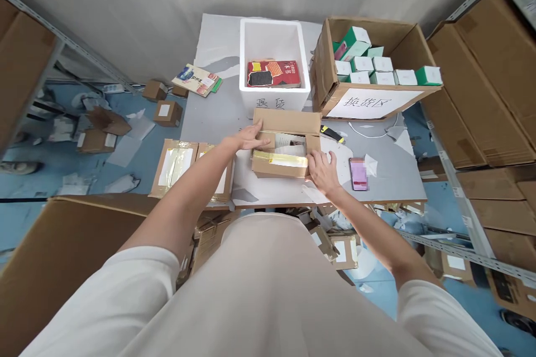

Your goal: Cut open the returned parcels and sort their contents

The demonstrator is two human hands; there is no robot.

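Both arms reach forward. The left hand's point(251, 137) fingers spread wide, resting on the left end of the open cardboard box point(268, 168) on the worktop point(213, 117); the right hand's point(323, 172) bend at its right end, grip unclear. Glossy yellowish tape point(288, 159) crosses its front. The white foam bin point(246, 61) reads "退货", the carton's label point(372, 104) "换货区".

On that bench point(211, 122), a phone point(358, 175) is lying near the front edge, books point(196, 81) are resting at the left, and cartons point(486, 78) are crowding the rack point(469, 215) beyond the right.
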